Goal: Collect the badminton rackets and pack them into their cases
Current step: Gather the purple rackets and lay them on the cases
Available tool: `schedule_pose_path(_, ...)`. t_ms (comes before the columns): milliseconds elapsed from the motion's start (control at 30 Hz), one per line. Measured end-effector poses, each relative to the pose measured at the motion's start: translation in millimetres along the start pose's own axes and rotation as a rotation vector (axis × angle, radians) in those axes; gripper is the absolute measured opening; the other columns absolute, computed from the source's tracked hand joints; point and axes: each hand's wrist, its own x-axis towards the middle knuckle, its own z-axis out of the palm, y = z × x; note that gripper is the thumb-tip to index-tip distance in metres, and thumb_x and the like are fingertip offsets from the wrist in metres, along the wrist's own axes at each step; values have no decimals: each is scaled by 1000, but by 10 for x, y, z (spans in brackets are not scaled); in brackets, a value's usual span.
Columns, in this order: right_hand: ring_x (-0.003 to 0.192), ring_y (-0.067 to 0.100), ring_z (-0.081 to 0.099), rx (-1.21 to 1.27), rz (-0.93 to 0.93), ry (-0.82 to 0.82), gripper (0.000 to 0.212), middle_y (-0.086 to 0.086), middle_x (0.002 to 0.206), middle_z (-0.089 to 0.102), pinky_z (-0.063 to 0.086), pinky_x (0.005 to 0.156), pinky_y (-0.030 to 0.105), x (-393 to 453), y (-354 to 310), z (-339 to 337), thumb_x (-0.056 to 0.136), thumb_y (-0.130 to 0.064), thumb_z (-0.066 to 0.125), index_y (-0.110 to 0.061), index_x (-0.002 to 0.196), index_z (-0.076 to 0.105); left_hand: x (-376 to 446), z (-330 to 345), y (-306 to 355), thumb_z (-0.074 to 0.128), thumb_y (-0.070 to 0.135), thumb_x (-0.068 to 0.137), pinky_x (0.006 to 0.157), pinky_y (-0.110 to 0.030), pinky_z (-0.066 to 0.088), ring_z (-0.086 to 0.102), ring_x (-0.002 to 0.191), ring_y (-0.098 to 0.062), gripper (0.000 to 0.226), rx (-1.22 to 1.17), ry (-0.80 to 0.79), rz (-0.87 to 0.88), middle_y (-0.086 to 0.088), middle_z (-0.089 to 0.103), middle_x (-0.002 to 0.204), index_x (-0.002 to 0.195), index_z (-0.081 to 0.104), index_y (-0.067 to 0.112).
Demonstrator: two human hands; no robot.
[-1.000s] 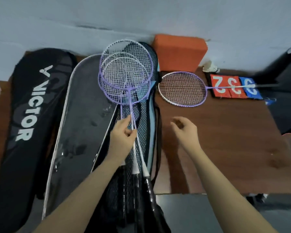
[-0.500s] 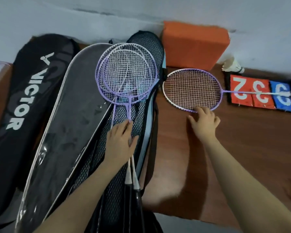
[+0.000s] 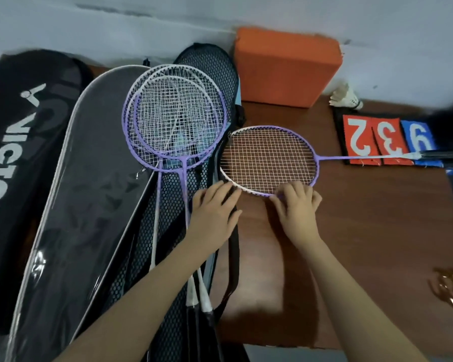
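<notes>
Three purple-and-white rackets (image 3: 175,121) lie stacked on an open black mesh case (image 3: 215,66), their handles pointing toward me. The case's grey flap (image 3: 89,192) is folded out to the left. A fourth purple racket (image 3: 267,158) lies on the brown table (image 3: 377,218), its shaft running right over the score cards. My right hand (image 3: 298,205) curls its fingers over the near rim of that racket's head. My left hand (image 3: 215,207) rests flat on the mesh case with fingers spread, and its fingertips touch the same rim at the near left.
A black Victor case (image 3: 16,142) lies at the far left. An orange block (image 3: 285,66) stands against the wall. A white shuttlecock (image 3: 345,96) and red and blue score cards (image 3: 387,139) sit at the back right. Small metal rings (image 3: 450,291) lie near the right front edge.
My left hand has let go of the stacked rackets' shafts and moved right to the lone racket's rim. My right hand has closed its fingers over that rim.
</notes>
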Motion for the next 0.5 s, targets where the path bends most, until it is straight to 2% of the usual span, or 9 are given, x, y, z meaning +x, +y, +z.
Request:
schedule_pose_path(100, 87, 21, 48, -35, -51, 25, 30, -1, 91, 55, 20, 79, 30, -59, -52, -49, 89, -42, 43, -17, 89, 58, 103, 72, 76, 41, 39, 86, 90, -36, 27, 41, 110, -21, 41, -2, 6, 11, -5, 61, 117, 114, 63, 19)
schedule_pose_path(233, 86, 16, 45, 2, -77, 28, 28, -4, 90, 55, 17, 75, 25, -113, -63, -104, 89, -42, 43, -18, 88, 58, 184, 93, 152, 47, 38, 84, 79, -39, 38, 42, 97, -22, 31, -39, 110, -60, 3, 66, 104, 96, 71, 23)
schedule_pose_path(333, 85, 15, 47, 43, -72, -19, 26, -8, 90, 54, 18, 75, 26, -108, -10, -104, 88, -44, 45, -21, 86, 57, 251, 132, 169, 50, 37, 84, 76, -35, 37, 42, 93, -17, 27, -150, 130, -105, 7, 65, 89, 80, 72, 22)
schedule_pose_path(400, 90, 14, 49, 90, -56, -59, 26, -11, 96, 55, 18, 78, 26, -62, 94, -112, 87, -47, 46, -25, 89, 58, 275, 184, 170, 53, 35, 84, 75, -36, 40, 42, 92, -15, 24, -166, 107, -106, 6, 63, 85, 76, 71, 21)
schedule_pose_path(500, 105, 19, 48, 107, 63, -35, 33, -6, 116, 57, 20, 85, 29, 115, 362, -147, 90, -44, 45, -23, 110, 60, 271, 266, 151, 72, 26, 77, 75, -41, 45, 44, 95, -20, 8, -144, 49, -129, 0, 61, 88, 76, 70, 18)
